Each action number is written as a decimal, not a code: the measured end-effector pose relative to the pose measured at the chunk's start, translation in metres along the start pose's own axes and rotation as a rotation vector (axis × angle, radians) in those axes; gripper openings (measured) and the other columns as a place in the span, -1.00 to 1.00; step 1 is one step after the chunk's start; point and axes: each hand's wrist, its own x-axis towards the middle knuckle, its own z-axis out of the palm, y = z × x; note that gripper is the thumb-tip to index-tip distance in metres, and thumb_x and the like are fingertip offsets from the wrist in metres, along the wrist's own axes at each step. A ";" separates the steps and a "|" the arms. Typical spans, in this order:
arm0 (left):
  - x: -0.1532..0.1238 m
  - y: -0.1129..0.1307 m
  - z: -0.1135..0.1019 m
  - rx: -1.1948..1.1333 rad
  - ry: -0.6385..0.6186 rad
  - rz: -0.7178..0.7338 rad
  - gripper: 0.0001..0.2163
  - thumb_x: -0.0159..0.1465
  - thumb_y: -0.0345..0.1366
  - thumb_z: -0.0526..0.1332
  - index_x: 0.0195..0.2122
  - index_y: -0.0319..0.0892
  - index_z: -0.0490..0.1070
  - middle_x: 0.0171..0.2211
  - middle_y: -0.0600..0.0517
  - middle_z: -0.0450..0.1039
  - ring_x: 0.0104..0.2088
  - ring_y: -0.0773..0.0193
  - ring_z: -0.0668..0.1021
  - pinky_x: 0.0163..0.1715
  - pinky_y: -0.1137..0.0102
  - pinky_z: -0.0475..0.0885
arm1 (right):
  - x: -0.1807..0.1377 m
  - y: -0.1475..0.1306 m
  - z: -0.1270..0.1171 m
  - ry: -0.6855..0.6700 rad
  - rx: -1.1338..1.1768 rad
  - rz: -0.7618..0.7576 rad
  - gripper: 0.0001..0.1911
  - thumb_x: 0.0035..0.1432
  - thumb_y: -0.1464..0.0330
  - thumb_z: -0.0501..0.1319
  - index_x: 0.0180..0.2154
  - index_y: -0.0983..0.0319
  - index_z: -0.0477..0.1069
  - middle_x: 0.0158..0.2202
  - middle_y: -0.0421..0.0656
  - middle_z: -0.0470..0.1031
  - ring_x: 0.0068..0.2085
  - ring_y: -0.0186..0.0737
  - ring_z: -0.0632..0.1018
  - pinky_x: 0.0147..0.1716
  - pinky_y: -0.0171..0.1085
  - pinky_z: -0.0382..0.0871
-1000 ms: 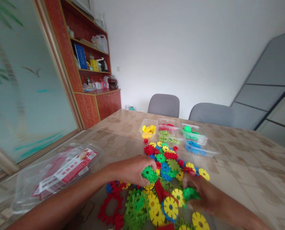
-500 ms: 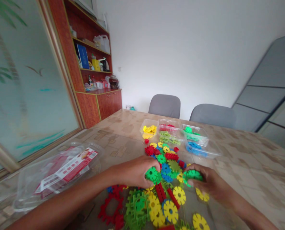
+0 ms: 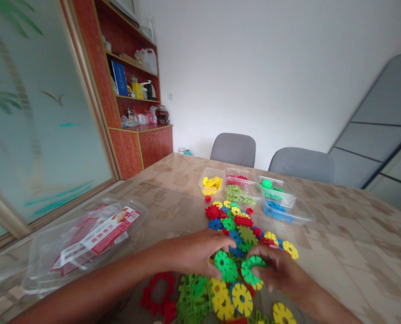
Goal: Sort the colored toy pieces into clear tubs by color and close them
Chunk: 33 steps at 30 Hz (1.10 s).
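A heap of coloured plastic gear pieces [image 3: 241,225] lies on the table in front of me. My left hand [image 3: 195,252] is closed on a green gear piece [image 3: 226,265] over the near part of the heap. My right hand [image 3: 274,272] is closed on a second green gear piece [image 3: 249,272], held right beside the first one so the two nearly touch. Yellow gears [image 3: 232,299], a red frame piece [image 3: 156,294] and a light green frame piece [image 3: 191,294] lie just below my hands.
Several small clear tubs [image 3: 252,191] hold sorted yellow, red, green and blue pieces beyond the heap. A large clear plastic box [image 3: 85,240] with a red-and-white label sits at the left. Two grey chairs [image 3: 234,148] stand at the far table edge; a wooden shelf unit [image 3: 132,103] is behind.
My right hand lifted a green gear from the lower right of the heap and brought it leftward to meet the green gear in my left hand; both hands moved together toward the middle.
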 end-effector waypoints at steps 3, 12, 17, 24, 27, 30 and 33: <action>-0.003 -0.002 -0.015 -0.053 0.004 0.017 -0.60 0.18 -0.41 0.24 0.07 -0.18 0.32 -0.07 -0.10 0.45 -0.20 0.20 0.53 -0.27 0.42 0.38 | 0.004 -0.008 0.007 0.003 0.013 -0.048 -0.56 0.03 -0.05 0.19 -0.35 0.22 0.34 -0.51 -0.29 0.27 -0.54 -0.39 0.27 -0.56 -0.38 0.16; -0.004 -0.020 -0.025 0.048 0.130 0.062 -0.78 0.24 -0.38 0.18 -0.07 -0.16 0.41 -0.13 -0.03 0.50 -0.15 0.19 0.52 -0.20 0.41 0.36 | 0.018 -0.016 0.041 0.160 -0.453 -0.221 -0.96 0.07 0.37 0.19 -0.37 0.20 0.34 -0.38 -0.22 0.37 -0.36 -0.26 0.38 -0.41 -0.33 0.21; -0.004 -0.028 -0.022 0.022 0.094 0.082 -0.76 0.23 -0.38 0.20 -0.06 -0.17 0.40 -0.15 -0.04 0.50 -0.20 0.21 0.54 -0.25 0.43 0.37 | 0.021 -0.015 0.045 0.149 -0.542 -0.175 -0.80 -0.02 0.50 0.22 -0.31 0.17 0.31 -0.29 -0.21 0.40 -0.27 -0.21 0.43 -0.31 -0.28 0.27; -0.004 -0.028 -0.022 0.021 0.076 0.097 -0.78 0.24 -0.39 0.19 -0.08 -0.16 0.41 -0.18 -0.02 0.51 -0.23 0.23 0.54 -0.26 0.44 0.36 | 0.021 -0.024 0.047 0.134 -0.495 -0.136 -0.50 -0.10 0.57 0.23 -0.08 0.15 0.30 -0.18 -0.18 0.40 -0.21 -0.18 0.45 -0.27 -0.26 0.30; -0.003 -0.030 -0.021 0.053 0.093 0.089 -0.76 0.24 -0.38 0.19 -0.06 -0.16 0.40 -0.15 -0.03 0.51 -0.22 0.22 0.54 -0.24 0.42 0.36 | 0.019 -0.025 0.047 0.121 -0.513 -0.161 -0.55 -0.12 0.58 0.23 -0.14 0.14 0.34 -0.21 -0.19 0.38 -0.23 -0.19 0.45 -0.33 -0.29 0.29; -0.003 -0.030 -0.021 0.078 0.091 0.078 -0.79 0.24 -0.38 0.20 -0.08 -0.18 0.41 -0.18 -0.03 0.51 -0.22 0.21 0.53 -0.25 0.43 0.35 | 0.017 -0.029 0.048 0.124 -0.510 -0.170 -0.61 -0.15 0.62 0.20 -0.24 0.15 0.34 -0.26 -0.23 0.39 -0.28 -0.24 0.43 -0.34 -0.31 0.25; -0.004 -0.026 -0.025 0.076 0.081 0.073 -0.85 0.24 -0.37 0.19 -0.15 -0.19 0.42 -0.25 0.01 0.51 -0.26 0.24 0.52 -0.30 0.46 0.32 | 0.016 -0.034 0.048 0.102 -0.436 -0.139 -0.68 -0.13 0.63 0.16 -0.32 0.16 0.32 -0.37 -0.28 0.39 -0.34 -0.28 0.41 -0.37 -0.34 0.22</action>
